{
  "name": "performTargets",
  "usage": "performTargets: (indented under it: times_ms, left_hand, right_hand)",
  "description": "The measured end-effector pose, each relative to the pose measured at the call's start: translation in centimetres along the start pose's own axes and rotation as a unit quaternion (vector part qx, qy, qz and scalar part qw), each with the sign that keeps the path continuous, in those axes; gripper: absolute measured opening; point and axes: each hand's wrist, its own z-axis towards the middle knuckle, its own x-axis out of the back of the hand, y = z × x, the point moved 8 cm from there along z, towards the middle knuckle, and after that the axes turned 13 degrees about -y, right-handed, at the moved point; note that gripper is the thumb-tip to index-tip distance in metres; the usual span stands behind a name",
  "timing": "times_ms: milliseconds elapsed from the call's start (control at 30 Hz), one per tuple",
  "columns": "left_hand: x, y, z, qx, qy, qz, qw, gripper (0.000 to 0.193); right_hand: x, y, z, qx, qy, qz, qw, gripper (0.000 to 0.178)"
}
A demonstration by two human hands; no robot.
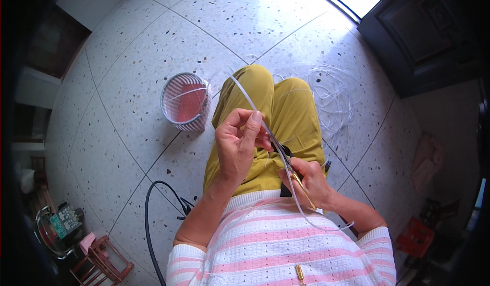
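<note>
My left hand [239, 139] is closed, pinching a thin, pale plastic strip [242, 93] between thumb and fingers above my lap. From there the strip arches forward over my knee toward the basket, and its other end loops down across my shirt. My right hand [311, 183] is closed around what looks like a pair of scissors with gold-coloured handles [303, 188]. Their dark front part points up toward my left fingers and lies against the strip. My fingers hide part of the tool, so I cannot tell whether its blades are apart.
A striped basket [204, 107] with a reddish inside stands on the speckled floor, left of my knees. Loose pale strips [334, 94] lie tangled to the right. A black cable [148, 219] curves at my left. Small wooden stools [104, 260] stand lower left; a dark door [418, 36] is upper right.
</note>
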Motion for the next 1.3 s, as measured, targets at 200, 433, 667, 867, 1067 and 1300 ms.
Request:
performTargets:
  times_ms: [200, 433, 667, 867, 1067, 1300]
  left_hand:
    - [-0.1, 0.2, 0.0, -0.016, -0.009, -0.002, 1.0, 0.019]
    - [-0.3, 0.2, 0.0, -0.016, -0.01, -0.008, 1.0, 0.019]
    - [-0.2, -0.1, 0.0, -0.007, -0.009, -0.024, 1.0, 0.019]
    - [0.5, 0.4, 1.1, -0.016, -0.016, -0.063, 0.998, 0.019]
    - [-0.2, -0.5, 0.1, 0.005, -0.001, -0.007, 1.0, 0.019]
    - [-0.3, -0.4, 0.2, -0.005, -0.01, -0.012, 1.0, 0.02]
  right_hand:
    - [-0.1, 0.1, 0.0, -0.019, -0.007, 0.011, 1.0, 0.027]
    - [-0.1, 0.2, -0.1, -0.01, 0.009, 0.008, 1.0, 0.026]
    - [0.0, 0.0, -0.1, -0.018, 0.006, 0.013, 1.0, 0.028]
    - [0.0, -0.1, -0.5, -0.005, 0.008, -0.002, 1.0, 0.027]
    - [0.3, -0.4, 0.0, 0.03, 0.021, 0.005, 0.999, 0.023]
    - [0.2, -0.3, 0.1, 0.004, 0.02, 0.018, 1.0, 0.026]
